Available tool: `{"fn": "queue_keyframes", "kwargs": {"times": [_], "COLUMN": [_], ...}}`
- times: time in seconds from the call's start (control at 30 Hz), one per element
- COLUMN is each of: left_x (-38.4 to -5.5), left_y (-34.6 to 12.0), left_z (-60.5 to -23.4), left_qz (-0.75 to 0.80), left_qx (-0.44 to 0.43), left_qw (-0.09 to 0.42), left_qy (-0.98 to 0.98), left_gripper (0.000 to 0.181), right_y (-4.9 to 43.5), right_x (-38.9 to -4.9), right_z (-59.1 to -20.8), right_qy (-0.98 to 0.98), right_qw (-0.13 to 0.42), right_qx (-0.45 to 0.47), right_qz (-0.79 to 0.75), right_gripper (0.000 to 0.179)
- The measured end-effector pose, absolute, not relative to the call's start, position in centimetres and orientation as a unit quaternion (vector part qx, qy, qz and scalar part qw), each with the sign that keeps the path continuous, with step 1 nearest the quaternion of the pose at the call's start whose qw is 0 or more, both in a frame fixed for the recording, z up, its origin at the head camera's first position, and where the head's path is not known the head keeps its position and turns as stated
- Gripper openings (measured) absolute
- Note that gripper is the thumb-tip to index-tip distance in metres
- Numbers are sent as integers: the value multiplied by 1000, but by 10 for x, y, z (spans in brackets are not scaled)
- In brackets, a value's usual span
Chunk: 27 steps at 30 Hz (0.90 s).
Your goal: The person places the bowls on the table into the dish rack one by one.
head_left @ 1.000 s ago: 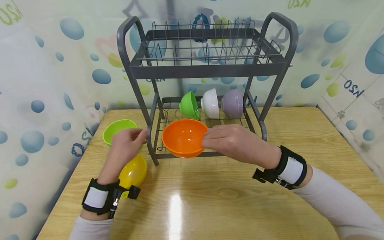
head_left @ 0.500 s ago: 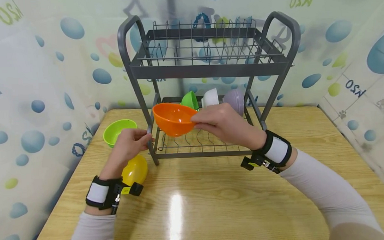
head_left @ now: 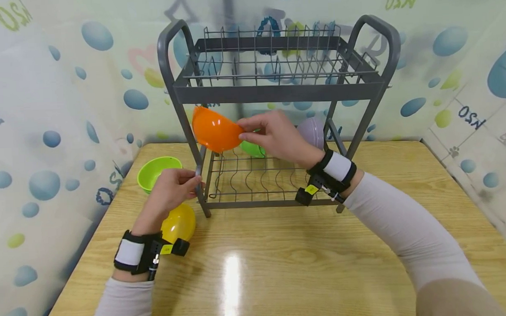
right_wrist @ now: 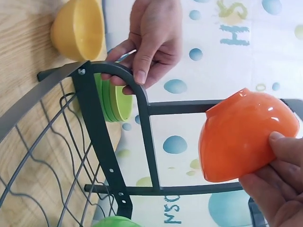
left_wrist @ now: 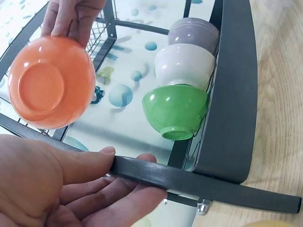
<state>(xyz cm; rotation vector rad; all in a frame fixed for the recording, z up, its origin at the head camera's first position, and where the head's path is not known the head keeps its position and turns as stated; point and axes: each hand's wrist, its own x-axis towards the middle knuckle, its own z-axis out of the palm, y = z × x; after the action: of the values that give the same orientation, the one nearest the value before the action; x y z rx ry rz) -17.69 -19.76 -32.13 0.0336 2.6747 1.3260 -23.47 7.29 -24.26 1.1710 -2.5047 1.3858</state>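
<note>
An orange bowl (head_left: 214, 131) is being pinched at one side by the thumb and fingers of the right hand (head_left: 275, 134). The bowl is being held up in the air, tipped, to the left of that hand and higher than the left hand (head_left: 170, 191). By the left hand, a dark grey rack (head_left: 276, 93) is being gripped: its side bar (left_wrist: 156, 174) is being squeezed between the thumb and the fingers. Just past the right hand, three bowls are being held on their sides in a row by the lower shelf (head_left: 271, 204): a green bowl (left_wrist: 175, 109), a white bowl (left_wrist: 184, 66) and a purple bowl (left_wrist: 191, 34). In the head view, the white bowl is being hidden by the right hand. Behind the left hand, a stack of light green bowls (right_wrist: 118, 101) is being partly covered. Near the left wrist, a yellow bowl (head_left: 183, 223) is being held up by the wooden table (head_left: 303, 268). Around each wrist, a black strap (head_left: 129, 253) is being worn. Far behind both hands, a spotted wall (head_left: 109, 121) is being seen.
</note>
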Motion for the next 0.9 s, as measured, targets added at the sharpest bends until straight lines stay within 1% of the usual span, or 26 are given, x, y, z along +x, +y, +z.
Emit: {"fn": "queue_keyframes", "kwargs": {"times": [0.2, 0.3, 0.37, 0.43, 0.53, 0.77, 0.9], "left_x": [-177, -177, -177, -176, -176, -176, -177], "left_y": [-197, -197, -198, -198, -198, -199, -200], "left_z": [-321, -319, -318, -318, -317, -318, -317], "left_qz": [452, 454, 454, 455, 455, 456, 453], "left_qx": [13, 13, 13, 13, 12, 16, 20], "left_qw": [89, 92, 94, 98, 101, 101, 99], "left_qy": [887, 886, 886, 885, 885, 884, 886], "left_gripper": [35, 36, 37, 38, 39, 39, 37], "right_y": [65, 61, 58, 54, 49, 37, 29], "right_x": [-253, -261, -266, -270, -276, -289, -295], "right_z": [-244, -246, -247, -249, -253, -266, -275], "right_qy": [-781, -749, -726, -704, -680, -647, -637], "right_qw": [-39, -78, -95, -101, -98, -103, -106], "right_qx": [304, 254, 220, 193, 167, 130, 95], "right_qz": [544, 607, 645, 676, 707, 745, 758], "right_gripper": [36, 39, 40, 40, 39, 41, 38]}}
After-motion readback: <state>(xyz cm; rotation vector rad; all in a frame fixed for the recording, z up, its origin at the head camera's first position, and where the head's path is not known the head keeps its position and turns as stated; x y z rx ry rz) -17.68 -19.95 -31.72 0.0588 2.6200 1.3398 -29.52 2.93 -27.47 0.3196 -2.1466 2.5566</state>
